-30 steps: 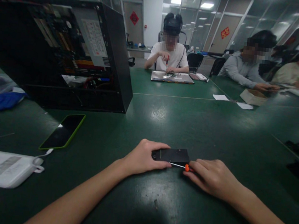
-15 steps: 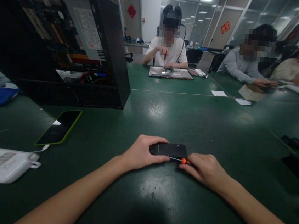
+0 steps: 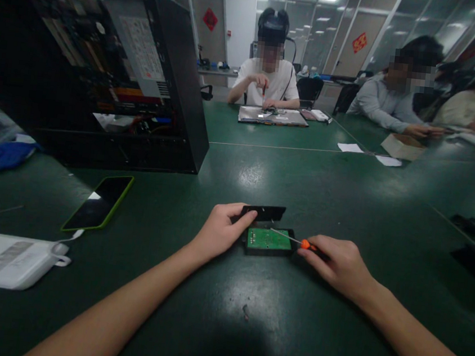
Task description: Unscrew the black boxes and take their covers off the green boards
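Note:
My left hand (image 3: 224,227) pinches a black cover plate (image 3: 271,213) between thumb and fingers, tilted up behind a small black case (image 3: 270,252). Inside the case lies a green circuit board (image 3: 269,239), now uncovered. My right hand (image 3: 339,262) is closed round the dark handle of a screwdriver (image 3: 306,244) with an orange collar. Its thin metal shaft points left across the board, with the tip near the board's far edge; whether it touches cannot be made out.
An opened black computer case (image 3: 159,155) stands at the back left. Before it lie a phone (image 3: 98,203) in a green case, a white power bank (image 3: 8,261) and a blue glove (image 3: 4,156). Across the green table a person (image 3: 268,82) works on a flat panel (image 3: 273,117).
My left hand has lifted the black cover off the case and tilted it up, exposing the green board. The screwdriver has moved from the case's near edge to over the board.

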Motion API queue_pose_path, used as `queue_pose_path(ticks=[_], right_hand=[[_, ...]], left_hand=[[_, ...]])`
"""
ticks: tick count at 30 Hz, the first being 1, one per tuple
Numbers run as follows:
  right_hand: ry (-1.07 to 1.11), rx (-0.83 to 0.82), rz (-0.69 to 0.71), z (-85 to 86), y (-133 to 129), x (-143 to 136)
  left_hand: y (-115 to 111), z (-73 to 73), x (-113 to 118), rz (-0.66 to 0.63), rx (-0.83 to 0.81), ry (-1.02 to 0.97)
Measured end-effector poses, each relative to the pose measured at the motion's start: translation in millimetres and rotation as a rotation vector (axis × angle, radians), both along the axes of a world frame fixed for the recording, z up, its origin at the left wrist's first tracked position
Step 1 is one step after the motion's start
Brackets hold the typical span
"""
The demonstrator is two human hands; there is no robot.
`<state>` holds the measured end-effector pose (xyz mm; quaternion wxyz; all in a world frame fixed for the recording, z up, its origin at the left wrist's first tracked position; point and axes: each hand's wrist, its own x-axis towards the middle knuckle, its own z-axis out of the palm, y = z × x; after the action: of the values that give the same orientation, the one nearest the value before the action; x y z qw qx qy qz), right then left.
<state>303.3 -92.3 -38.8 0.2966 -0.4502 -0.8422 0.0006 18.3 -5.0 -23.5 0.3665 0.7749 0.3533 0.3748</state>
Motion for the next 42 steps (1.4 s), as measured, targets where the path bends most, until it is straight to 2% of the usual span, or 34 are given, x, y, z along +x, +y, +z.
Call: queue_pose_path(ticks=[4, 9, 16, 25, 27, 29, 32, 34, 37, 39, 42], right_hand=[[0.038, -0.082, -0.099, 4.8, 3, 5], [-0.016, -0.123, -0.189, 5.7, 7, 11], [-0.138, -0.168, -0.266, 3.0, 8, 10], [-0.260, -0.146, -0.337, 6.6, 5, 4], [-0.225, -0.101, -0.294, 12.3, 4, 1], [-0.194, -0.069, -0.184, 19.4, 4, -4], [-0.209, -0.084, -0.012, 28.6, 9, -22], [-0.247, -0.119, 0.053, 32.0, 13, -38], [-0.293, -0.171, 0.108, 36.1, 14, -58], [-0.278, -0.182, 0.123, 40.8, 11, -61], [-0.152, -0.151, 0.043, 53.8, 4, -36]], left_hand=[[12, -7.2, -3, 0.156, -0.046, -0.057], [19, -11.1, -9, 0.274, 0.075, 0.160], [23, -9.8, -14, 0.257, 0.263, 0.411], [31, -14.6, -21, 0.267, 0.321, 0.425], [32, -15.9, -22, 0.267, 0.327, 0.419], [32, -17.1, -22, 0.257, 0.329, 0.420], [31, -18.6, -22, 0.235, 0.333, 0.432], [31, -19.2, -21, 0.222, 0.338, 0.439], [29, -18.5, -20, 0.208, 0.343, 0.447], [29, -17.1, -19, 0.205, 0.343, 0.457], [29, -14.7, -20, 0.208, 0.355, 0.510]])
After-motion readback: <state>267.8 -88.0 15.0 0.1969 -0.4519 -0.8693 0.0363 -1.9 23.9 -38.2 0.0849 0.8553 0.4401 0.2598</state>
